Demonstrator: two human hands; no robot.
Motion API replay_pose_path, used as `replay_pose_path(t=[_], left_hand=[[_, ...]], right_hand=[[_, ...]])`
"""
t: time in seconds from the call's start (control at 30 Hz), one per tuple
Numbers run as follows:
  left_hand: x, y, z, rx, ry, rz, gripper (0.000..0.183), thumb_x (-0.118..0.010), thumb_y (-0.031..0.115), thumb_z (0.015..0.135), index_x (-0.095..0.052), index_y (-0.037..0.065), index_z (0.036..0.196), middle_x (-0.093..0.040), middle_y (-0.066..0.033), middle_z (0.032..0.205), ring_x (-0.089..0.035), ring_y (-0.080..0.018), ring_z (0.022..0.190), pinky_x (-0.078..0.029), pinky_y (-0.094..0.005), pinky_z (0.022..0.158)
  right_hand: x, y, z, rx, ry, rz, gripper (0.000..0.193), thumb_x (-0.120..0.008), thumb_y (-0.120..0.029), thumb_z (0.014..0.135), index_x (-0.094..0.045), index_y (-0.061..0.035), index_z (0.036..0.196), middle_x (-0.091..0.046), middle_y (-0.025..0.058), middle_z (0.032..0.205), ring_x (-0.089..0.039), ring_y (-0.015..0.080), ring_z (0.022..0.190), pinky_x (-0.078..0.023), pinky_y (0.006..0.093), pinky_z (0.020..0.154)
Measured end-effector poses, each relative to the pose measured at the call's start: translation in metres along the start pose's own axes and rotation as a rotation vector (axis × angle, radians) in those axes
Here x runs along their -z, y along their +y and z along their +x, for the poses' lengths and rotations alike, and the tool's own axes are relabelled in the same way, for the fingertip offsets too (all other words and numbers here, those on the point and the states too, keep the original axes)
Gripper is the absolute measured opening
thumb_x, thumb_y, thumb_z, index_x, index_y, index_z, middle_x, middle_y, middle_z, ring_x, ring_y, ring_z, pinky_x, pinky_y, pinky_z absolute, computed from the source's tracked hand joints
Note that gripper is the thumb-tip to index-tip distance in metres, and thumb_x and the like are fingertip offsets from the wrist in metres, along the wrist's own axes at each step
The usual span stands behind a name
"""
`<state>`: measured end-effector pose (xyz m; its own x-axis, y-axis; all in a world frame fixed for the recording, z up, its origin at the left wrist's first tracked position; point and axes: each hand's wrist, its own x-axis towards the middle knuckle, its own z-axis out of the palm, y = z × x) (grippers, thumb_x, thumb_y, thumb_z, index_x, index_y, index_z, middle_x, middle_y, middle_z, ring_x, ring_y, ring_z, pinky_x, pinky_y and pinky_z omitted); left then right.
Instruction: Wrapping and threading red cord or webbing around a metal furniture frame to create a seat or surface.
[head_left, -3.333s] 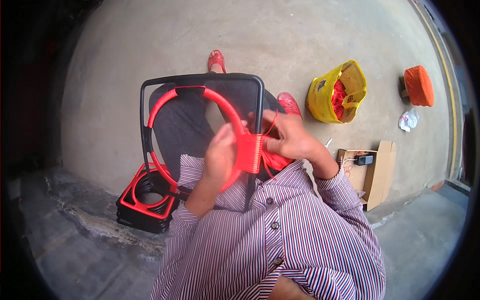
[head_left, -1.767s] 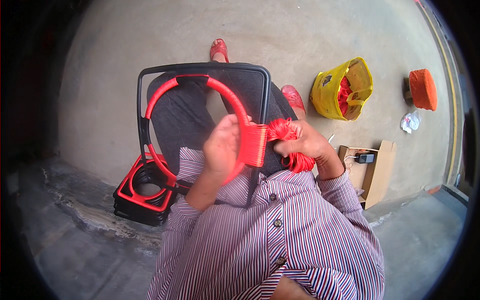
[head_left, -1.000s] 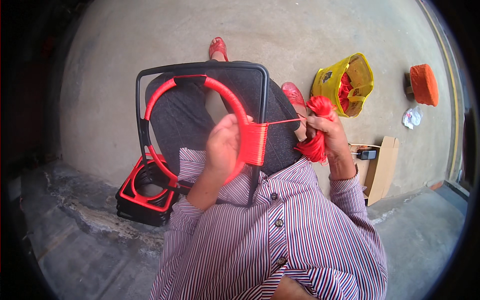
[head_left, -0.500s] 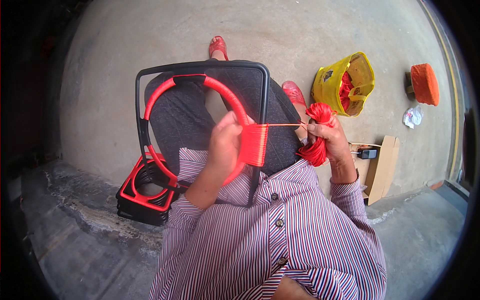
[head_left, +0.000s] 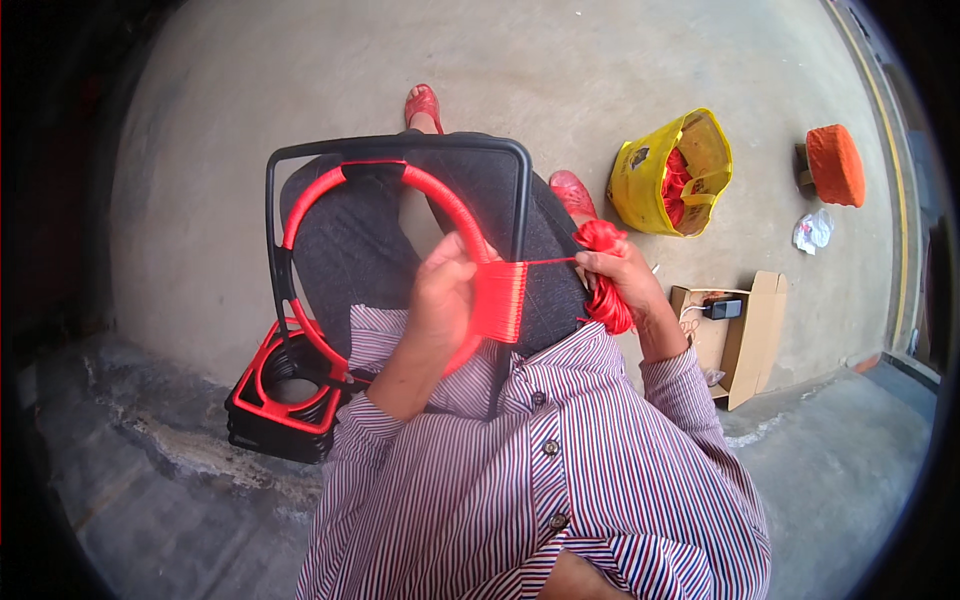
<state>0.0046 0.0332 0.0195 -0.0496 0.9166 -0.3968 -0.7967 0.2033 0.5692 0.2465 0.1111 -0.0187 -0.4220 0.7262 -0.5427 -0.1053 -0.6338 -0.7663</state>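
A: Where is the black frame [head_left: 398, 150]?

B: It rests on your lap. Its red-wrapped ring [head_left: 440, 200] sits inside the frame.

A: Left hand [head_left: 440, 300]?

B: Your fingers close around the ring's right side, just beside the fresh red windings [head_left: 503, 300].

A: Right hand [head_left: 625, 280]?

B: It sits right of the frame, fingers clenched on a red cord bundle [head_left: 605, 275]; a taut strand runs to the windings.

A: Nearby?

B: A stack of frames [head_left: 275, 390] lies below-left of the frame.
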Motion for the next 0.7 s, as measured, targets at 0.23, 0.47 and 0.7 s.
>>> replay_pose_path(t=[0.23, 0.47, 0.7], left_hand=[[0.002, 0.003, -0.001, -0.005, -0.020, 0.045, 0.034, -0.045, 0.012, 0.080, -0.053, -0.002, 0.111, -0.061, -0.0133, 0.108, -0.061, -0.0221, 0.096, -0.049, -0.0360, 0.090], [-0.023, -0.002, 0.000, -0.327, 0.045, 0.249, 0.076, -0.049, 0.022, 0.081, -0.021, 0.002, 0.148, -0.023, -0.0135, 0.152, -0.038, -0.0286, 0.129, -0.028, -0.0429, 0.111], [-0.026, 0.000, 0.001, -0.342, -0.117, 0.052, 0.085, -0.052, 0.027, 0.079, -0.012, 0.003, 0.151, -0.024, -0.0181, 0.152, -0.033, -0.0313, 0.135, -0.020, -0.0426, 0.115]], right_hand=[[-0.012, -0.056, 0.032, 0.397, 0.064, -0.346, 0.045, -0.069, -0.018, 0.081, -0.050, 0.0009, 0.117, -0.059, 0.0058, 0.090, -0.056, 0.0115, 0.081, -0.047, 0.0288, 0.071], [-0.103, -0.112, 0.028, 0.954, -0.199, -1.487, 0.020, -0.065, -0.018, 0.077, -0.063, -0.0074, 0.094, -0.065, 0.0078, 0.098, -0.063, 0.0242, 0.084, -0.051, 0.0347, 0.070], [-0.117, -0.090, 0.059, 1.035, -0.237, -1.421, 0.035, -0.072, -0.021, 0.072, -0.063, -0.0081, 0.104, -0.067, 0.0087, 0.103, -0.063, 0.0254, 0.096, -0.050, 0.0388, 0.079]])
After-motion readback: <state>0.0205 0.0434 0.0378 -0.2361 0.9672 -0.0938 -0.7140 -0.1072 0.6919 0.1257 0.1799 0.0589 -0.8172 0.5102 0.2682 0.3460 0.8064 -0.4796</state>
